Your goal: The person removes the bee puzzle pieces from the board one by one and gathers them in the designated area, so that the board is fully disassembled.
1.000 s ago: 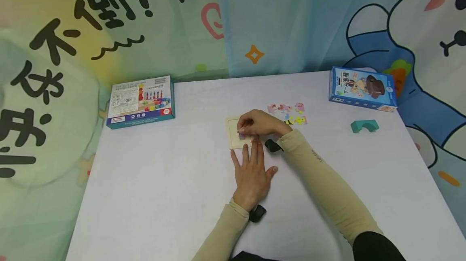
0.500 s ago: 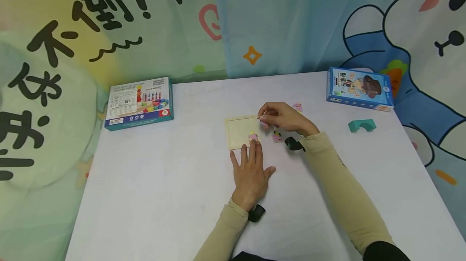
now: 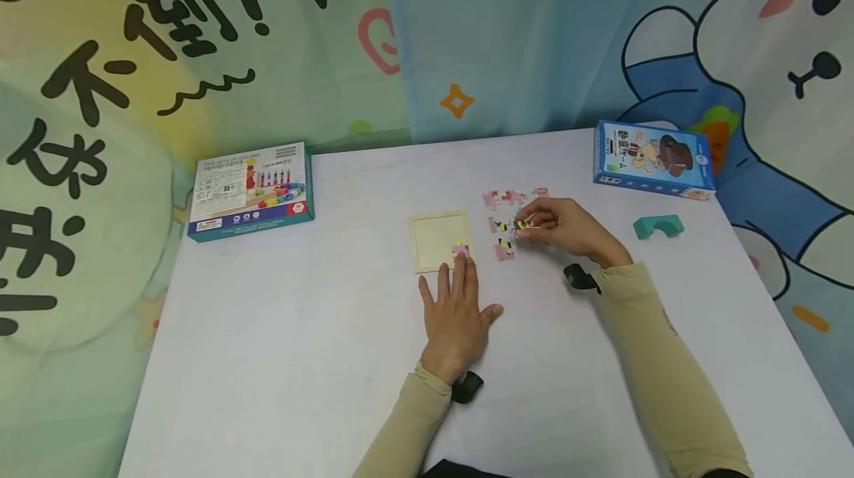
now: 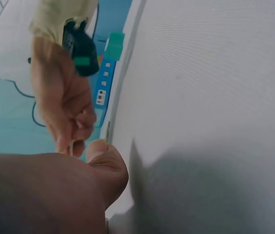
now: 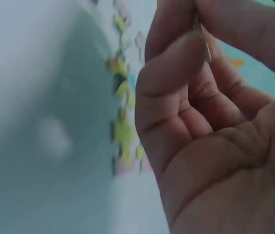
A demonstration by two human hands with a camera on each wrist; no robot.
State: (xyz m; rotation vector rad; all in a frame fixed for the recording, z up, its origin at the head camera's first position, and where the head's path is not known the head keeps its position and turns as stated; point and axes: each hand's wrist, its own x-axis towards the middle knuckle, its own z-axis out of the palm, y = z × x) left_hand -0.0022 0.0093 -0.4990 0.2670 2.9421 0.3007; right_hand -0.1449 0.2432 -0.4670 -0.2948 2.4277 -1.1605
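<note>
A square cream puzzle tray [image 3: 427, 241] lies on the white table with a pink and yellow jigsaw piece [image 3: 460, 249] in its lower right corner. My left hand [image 3: 457, 319] rests palm down, its straight fingertips at the tray's lower right edge beside that piece. To the right, my right hand [image 3: 567, 227] pinches another jigsaw piece [image 5: 206, 48] between thumb and fingers, over the loose pieces. Only a thin edge of the held piece shows in the right wrist view. The left wrist view has my left thumb [image 4: 109, 163] in front, the right hand beyond.
Several loose jigsaw pieces [image 3: 505, 250] lie in rows right of the tray. A toy box [image 3: 252, 193] stands at the back left, a blue box [image 3: 654, 159] at the back right. A green arch block [image 3: 658, 226] sits in front of the blue box.
My right hand has moved right, from over the tray to the loose pieces, uncovering the tray. The left hand has stayed at the tray's lower edge.
</note>
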